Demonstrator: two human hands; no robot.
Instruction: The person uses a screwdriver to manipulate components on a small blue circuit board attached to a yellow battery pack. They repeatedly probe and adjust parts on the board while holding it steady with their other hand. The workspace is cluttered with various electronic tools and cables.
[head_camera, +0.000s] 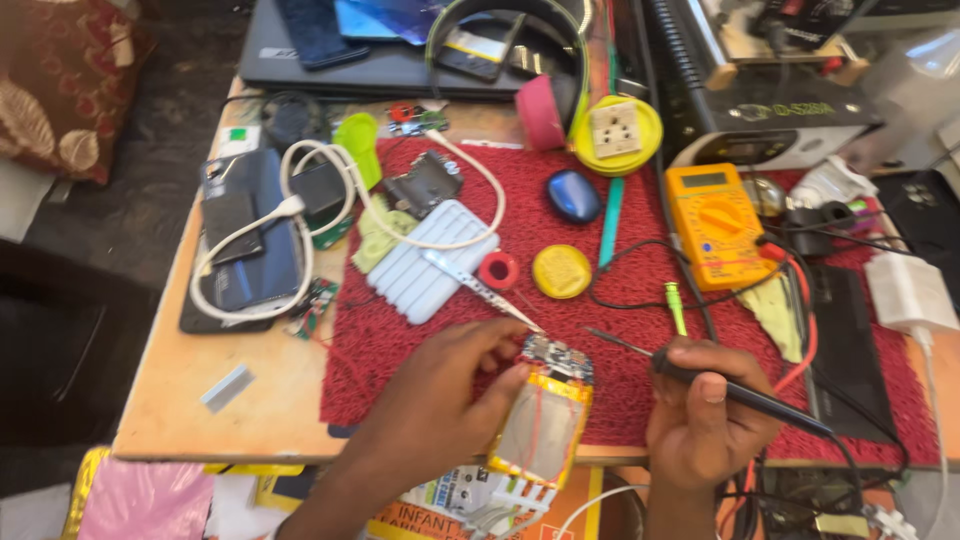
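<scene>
Holding tweezers (480, 287) and the battery pack (543, 420), the left hand (440, 400) sits beside the right hand (700, 420) gripping a soldering iron (720, 385), whose hot tip might slip and burn the fingers close by.

You have a yellow multimeter's grey screen (704, 180) upper right and a colourful printed package (440, 505) under your wrist.
</scene>
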